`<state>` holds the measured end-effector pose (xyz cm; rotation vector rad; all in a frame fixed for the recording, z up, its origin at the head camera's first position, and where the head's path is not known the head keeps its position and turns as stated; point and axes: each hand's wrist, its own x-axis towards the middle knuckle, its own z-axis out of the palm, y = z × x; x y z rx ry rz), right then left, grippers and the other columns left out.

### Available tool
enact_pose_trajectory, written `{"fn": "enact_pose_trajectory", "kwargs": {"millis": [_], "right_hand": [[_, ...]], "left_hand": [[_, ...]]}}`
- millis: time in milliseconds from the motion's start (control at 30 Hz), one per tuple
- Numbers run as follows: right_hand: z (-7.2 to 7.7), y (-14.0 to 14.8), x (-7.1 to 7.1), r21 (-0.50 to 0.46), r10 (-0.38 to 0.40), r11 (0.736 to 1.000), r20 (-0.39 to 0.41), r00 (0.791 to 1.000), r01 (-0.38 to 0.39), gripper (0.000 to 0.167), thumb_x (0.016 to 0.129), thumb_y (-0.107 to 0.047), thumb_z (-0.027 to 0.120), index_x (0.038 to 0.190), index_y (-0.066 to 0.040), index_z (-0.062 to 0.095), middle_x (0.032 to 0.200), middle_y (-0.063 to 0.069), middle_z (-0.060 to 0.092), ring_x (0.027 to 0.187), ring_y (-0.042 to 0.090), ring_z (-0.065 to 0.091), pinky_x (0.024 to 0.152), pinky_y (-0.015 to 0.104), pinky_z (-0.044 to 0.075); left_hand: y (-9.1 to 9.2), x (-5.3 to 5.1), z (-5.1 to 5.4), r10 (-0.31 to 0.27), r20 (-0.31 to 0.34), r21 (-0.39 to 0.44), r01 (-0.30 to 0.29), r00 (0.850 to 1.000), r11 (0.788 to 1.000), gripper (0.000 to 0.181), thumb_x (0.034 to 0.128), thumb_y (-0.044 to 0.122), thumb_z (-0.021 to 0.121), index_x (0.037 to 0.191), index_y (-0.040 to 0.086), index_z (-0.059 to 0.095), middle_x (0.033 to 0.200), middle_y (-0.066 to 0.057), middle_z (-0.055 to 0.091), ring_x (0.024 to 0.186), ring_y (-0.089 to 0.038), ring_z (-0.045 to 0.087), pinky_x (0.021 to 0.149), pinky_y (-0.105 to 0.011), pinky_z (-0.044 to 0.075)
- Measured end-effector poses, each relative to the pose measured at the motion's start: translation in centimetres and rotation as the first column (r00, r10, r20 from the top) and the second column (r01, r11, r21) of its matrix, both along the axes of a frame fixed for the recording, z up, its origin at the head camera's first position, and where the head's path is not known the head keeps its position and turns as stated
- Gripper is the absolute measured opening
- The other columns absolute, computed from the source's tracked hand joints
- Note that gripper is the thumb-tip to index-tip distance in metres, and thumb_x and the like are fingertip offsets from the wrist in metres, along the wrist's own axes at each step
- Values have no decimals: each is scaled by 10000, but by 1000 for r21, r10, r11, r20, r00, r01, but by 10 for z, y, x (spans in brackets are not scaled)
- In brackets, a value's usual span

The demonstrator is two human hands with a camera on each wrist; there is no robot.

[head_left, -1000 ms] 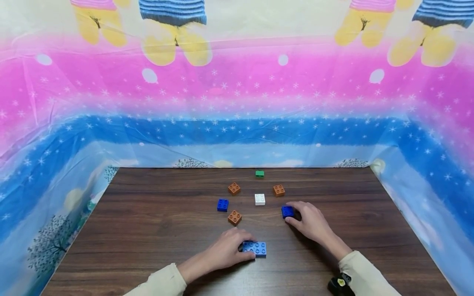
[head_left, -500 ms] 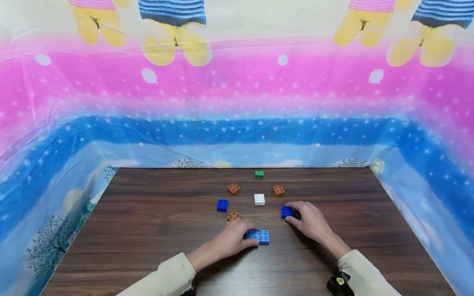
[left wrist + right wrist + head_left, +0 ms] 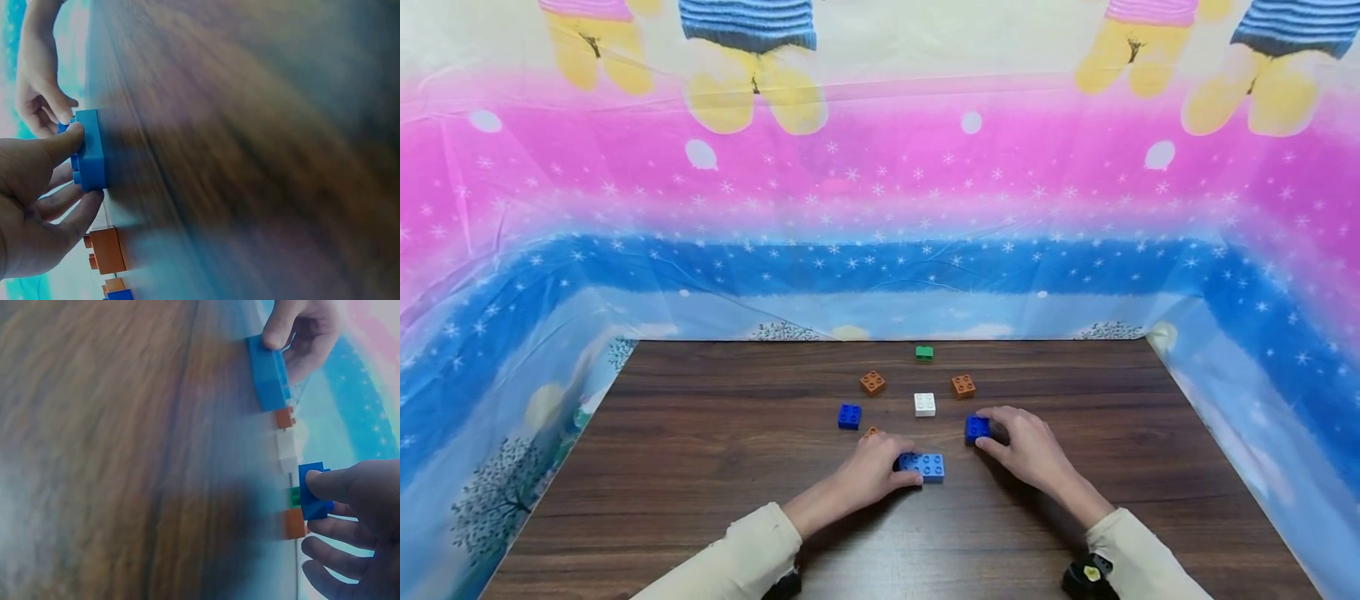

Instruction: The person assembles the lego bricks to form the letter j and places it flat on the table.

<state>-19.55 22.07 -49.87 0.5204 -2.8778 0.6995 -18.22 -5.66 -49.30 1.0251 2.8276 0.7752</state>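
Note:
My left hand (image 3: pixel 872 468) pinches the left end of a light blue eight-stud toy brick (image 3: pixel 931 468), thumb on the near side. In the left wrist view, fingers hold the far side of that long brick (image 3: pixel 94 159). To the right, my right hand (image 3: pixel 1028 446) pinches a dark blue four-stud brick (image 3: pixel 976 429) between thumb and fingers. The right wrist view shows the thumb on this dark blue brick's (image 3: pixel 314 509) side. A gap separates the two held bricks. Whether either is lifted off the table, I cannot tell. An orange brick (image 3: pixel 870 432) is mostly hidden behind my left hand.
On the brown wooden table (image 3: pixel 700 467) stand a second dark blue brick (image 3: pixel 849 417), a white brick (image 3: pixel 925 405), two more orange bricks, left (image 3: pixel 872 382) and right (image 3: pixel 963 386), and a green brick (image 3: pixel 924 353) farthest back. A patterned cloth (image 3: pixel 880 267) encloses the table's back and sides.
My left hand has slid the light blue brick away from me and slightly right, covering most of the nearest orange brick. The right hand's dark blue brick has shifted slightly left.

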Motion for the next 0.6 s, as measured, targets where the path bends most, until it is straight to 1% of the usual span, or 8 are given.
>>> {"fn": "enact_pose_trajectory", "kwargs": {"millis": [167,300,400,600], "right_hand": [[10,-6,6,-22,4,1000,6,1000,-4,409,906,-226,798,1283,-105,694,1219,119,705,1021,265,706,864,508,548],[18,-13,12,-42,26,999,7,1000,-26,411,908,-230,796,1285,-104,691,1211,108,708,1008,249,712,853,477,561],[21,-17,16,-58,46,997,7,999,-46,415,901,-229,805,1282,-109,693,1200,92,713,1002,233,715,846,452,570],[21,-23,24,-57,71,996,9,997,-70,415,887,-243,819,1273,-141,704,1185,49,719,989,188,709,825,417,569]], "left_hand": [[-1,-2,0,-2,2,5,2,1000,1000,379,887,303,806,1177,65,749,1158,-55,754,1056,-216,698,939,-423,507],[-1,-3,0,0,6,7,0,1000,1000,378,887,305,807,1178,70,751,1161,-53,754,1063,-213,697,935,-417,511],[-1,-3,1,3,14,5,-3,1000,1000,379,888,311,805,1179,73,752,1157,-48,756,1050,-208,697,923,-409,513],[-1,-4,0,-7,25,21,6,1000,1000,376,898,310,797,1190,77,751,1151,-48,757,1027,-200,696,903,-399,518]]}}
